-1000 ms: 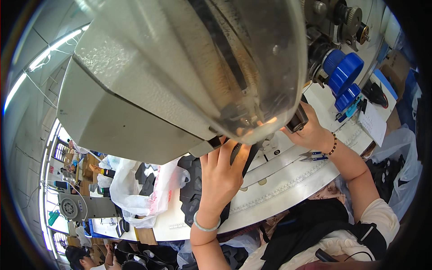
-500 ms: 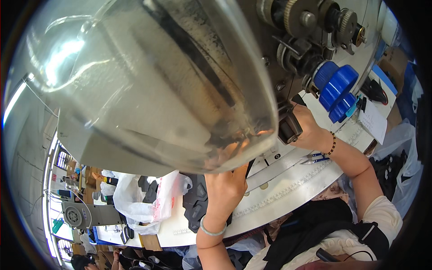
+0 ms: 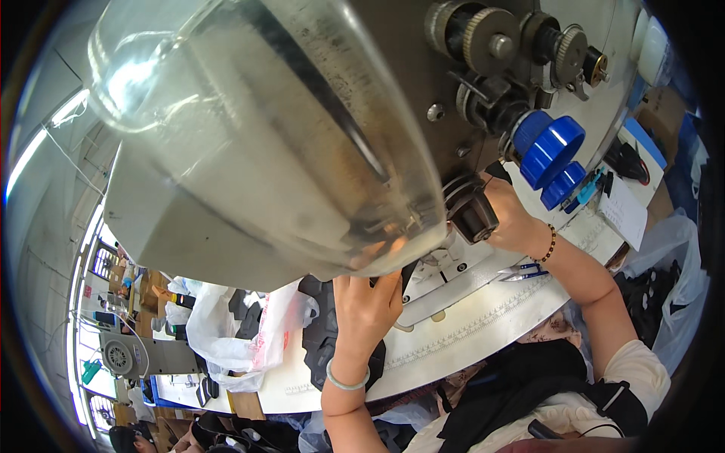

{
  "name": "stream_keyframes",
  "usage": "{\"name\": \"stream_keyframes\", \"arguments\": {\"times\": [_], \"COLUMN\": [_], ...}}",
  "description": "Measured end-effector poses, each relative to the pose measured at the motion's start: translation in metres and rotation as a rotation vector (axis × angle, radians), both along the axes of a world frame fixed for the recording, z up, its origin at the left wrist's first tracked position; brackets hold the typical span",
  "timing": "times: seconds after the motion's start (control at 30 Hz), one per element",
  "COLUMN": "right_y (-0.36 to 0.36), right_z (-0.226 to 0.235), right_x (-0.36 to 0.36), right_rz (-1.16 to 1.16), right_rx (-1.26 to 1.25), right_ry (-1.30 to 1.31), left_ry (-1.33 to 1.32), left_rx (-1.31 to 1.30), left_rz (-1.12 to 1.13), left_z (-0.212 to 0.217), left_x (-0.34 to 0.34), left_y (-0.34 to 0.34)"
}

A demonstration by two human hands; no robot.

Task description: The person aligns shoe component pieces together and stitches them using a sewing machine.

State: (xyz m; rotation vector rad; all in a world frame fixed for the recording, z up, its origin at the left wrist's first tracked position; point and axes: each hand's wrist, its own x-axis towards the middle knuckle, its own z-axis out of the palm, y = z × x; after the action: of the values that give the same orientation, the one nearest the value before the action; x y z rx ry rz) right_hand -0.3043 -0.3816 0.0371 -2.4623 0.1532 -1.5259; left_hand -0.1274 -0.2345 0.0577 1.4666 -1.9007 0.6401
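A sewing machine head with a clear plastic guard (image 3: 287, 151) fills the upper middle. My left hand (image 3: 366, 309), with a pale bangle at the wrist, reaches under the guard; its bent fingers blur through the plastic. They close on a black piece (image 3: 408, 281), mostly hidden by the machine. On the other side of the dark machine fitting (image 3: 472, 208), my right hand (image 3: 513, 219) is curled, a beaded bracelet on its wrist. That fitting covers its fingertips, and a black edge (image 3: 498, 171) shows beside them; what it grips is unclear.
Blue knobs (image 3: 550, 149) and metal tension discs (image 3: 491, 41) jut from the machine. Small blue-handled snips (image 3: 521, 272) lie on the white table (image 3: 453, 340), which has a ruler strip. Black cut pieces (image 3: 321, 332) and a white plastic bag (image 3: 226, 340) lie left; papers (image 3: 625, 202) lie right.
The whole view has shifted slightly, with the machine and both hands now farther left in the picture. Each hand stays in about the same place against the machine.
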Motion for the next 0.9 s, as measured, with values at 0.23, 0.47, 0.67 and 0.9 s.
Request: {"name": "stream_keyframes", "arguments": {"times": [0.23, 0.47, 0.67, 0.9], "right_y": [-0.003, -0.005, 0.001, -0.008], "right_z": [-0.007, -0.008, -0.002, -0.017], "right_x": [-0.002, -0.002, 0.002, -0.002], "right_rz": [0.043, 0.077, 0.112, 0.120], "right_rx": [0.058, 0.154, 0.138, 0.250], "right_ry": [-0.011, 0.013, -0.115, -0.083], "left_ry": [0.000, -0.077, -0.125, -0.004], "left_rx": [0.064, 0.061, 0.094, 0.178], "left_rz": [-0.003, 0.007, 0.025, 0.014], "left_z": [0.006, 0.007, 0.005, 0.011], "left_x": [0.001, 0.002, 0.003, 0.010], "left_y": [0.000, 0.001, 0.001, 0.009]}}
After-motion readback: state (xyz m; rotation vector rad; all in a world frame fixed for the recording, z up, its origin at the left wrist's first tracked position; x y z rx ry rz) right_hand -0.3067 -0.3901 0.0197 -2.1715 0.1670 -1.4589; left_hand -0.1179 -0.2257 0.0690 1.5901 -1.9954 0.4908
